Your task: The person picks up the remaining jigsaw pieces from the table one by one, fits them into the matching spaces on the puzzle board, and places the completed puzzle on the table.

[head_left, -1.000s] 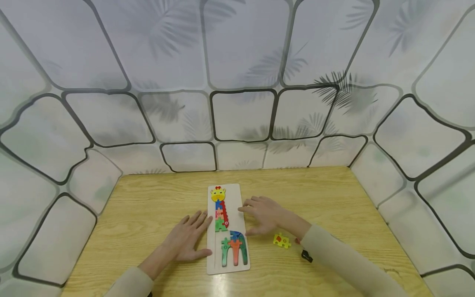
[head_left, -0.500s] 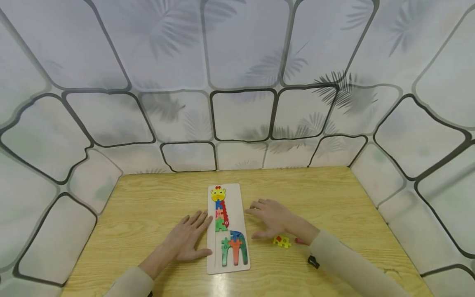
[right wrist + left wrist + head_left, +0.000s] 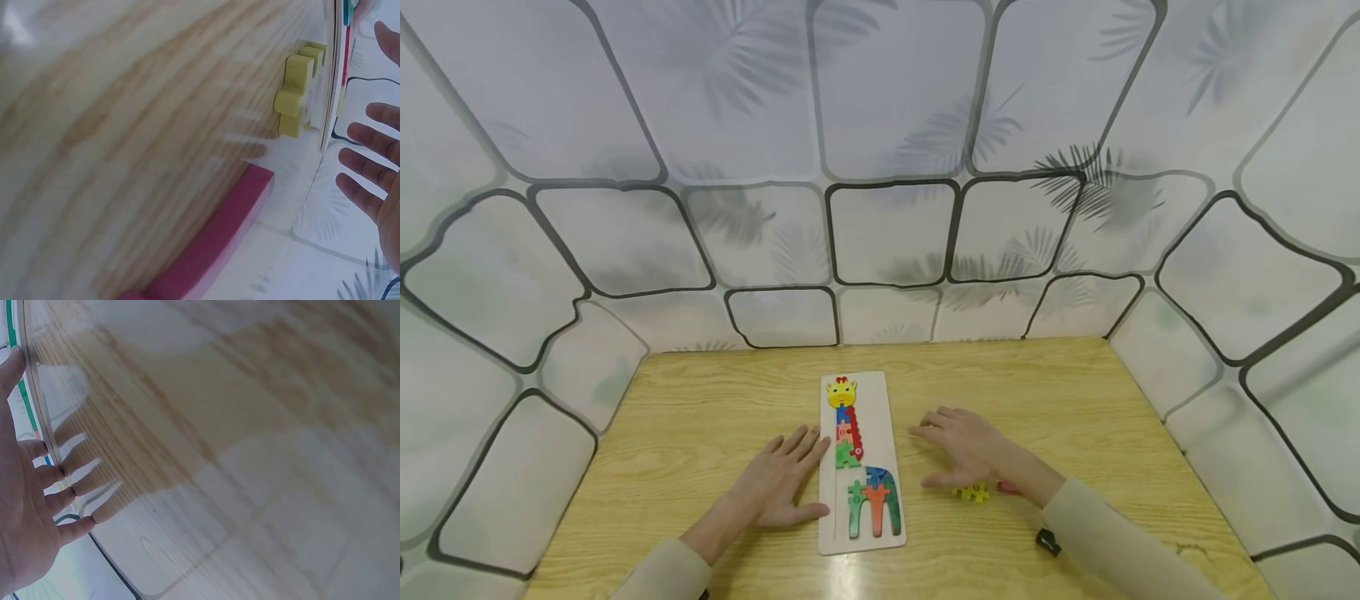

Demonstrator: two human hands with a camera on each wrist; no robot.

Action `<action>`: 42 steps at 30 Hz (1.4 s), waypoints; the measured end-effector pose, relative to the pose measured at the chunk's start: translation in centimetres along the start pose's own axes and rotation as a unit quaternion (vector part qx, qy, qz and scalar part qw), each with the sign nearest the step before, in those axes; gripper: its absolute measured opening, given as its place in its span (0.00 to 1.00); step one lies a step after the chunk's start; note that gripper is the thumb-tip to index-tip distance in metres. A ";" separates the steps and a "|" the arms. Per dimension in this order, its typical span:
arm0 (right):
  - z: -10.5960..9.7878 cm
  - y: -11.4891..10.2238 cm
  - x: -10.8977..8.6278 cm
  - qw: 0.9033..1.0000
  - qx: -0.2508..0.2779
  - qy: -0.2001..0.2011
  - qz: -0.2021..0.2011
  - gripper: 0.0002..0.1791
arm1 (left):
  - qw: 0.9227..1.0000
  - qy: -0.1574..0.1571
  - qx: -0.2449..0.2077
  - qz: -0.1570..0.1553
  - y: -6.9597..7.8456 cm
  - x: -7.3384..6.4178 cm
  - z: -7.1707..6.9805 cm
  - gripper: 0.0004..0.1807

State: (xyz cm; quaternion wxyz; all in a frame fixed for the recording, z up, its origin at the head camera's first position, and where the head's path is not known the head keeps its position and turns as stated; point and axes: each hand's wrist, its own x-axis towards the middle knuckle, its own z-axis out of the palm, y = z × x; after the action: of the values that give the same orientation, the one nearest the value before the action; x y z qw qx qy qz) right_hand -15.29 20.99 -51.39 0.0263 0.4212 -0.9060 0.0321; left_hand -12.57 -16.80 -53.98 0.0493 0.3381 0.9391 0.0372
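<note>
A pale puzzle board (image 3: 876, 429) lies lengthwise on the table, bearing a partly filled giraffe of coloured jigsaw pieces. Its yellow head piece (image 3: 842, 393) is at the far end, and legs (image 3: 876, 504) are at the near end. My left hand (image 3: 778, 483) lies beside the board with fingers spread, fingertips and thumb at its left edge. To the right of the board, my right hand (image 3: 967, 448) hovers with loosely extended fingers, holding nothing. A loose yellow puzzle piece (image 3: 294, 97) lies under it, partly hidden in the head view. Near it is a red-pink piece (image 3: 215, 240).
The wooden table (image 3: 722, 383) is enclosed by pale walls (image 3: 891, 233) with a dark stone-outline and leaf pattern. A small black object (image 3: 1048, 542) shows at the right sleeve.
My right hand has drawn back to the right, away from the board's edge, and now covers part of the yellow piece. The left hand and the board have stayed in place.
</note>
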 end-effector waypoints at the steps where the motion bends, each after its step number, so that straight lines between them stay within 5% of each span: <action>1: 0.0 0.0 -0.2 1.000 -0.001 0.003 -0.002 0.45 | 1.000 0.000 0.001 0.000 0.0 0.0 0.0 0.57; 33: 0.8 0.8 -5.3 0.996 0.002 0.086 0.024 0.43 | 1.000 0.000 0.001 0.001 0.0 0.0 0.0 0.57; 42: 0.8 0.7 -6.8 0.998 0.010 0.050 0.047 0.43 | 1.000 -0.002 -0.001 -0.003 -0.1 0.1 0.1 0.57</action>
State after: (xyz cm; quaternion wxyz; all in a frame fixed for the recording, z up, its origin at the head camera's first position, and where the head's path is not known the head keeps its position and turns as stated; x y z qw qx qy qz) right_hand -11.47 26.51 -52.74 0.0662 0.3761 -0.9220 0.0635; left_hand -12.67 -16.82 -54.06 0.0516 0.3356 0.9398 0.0376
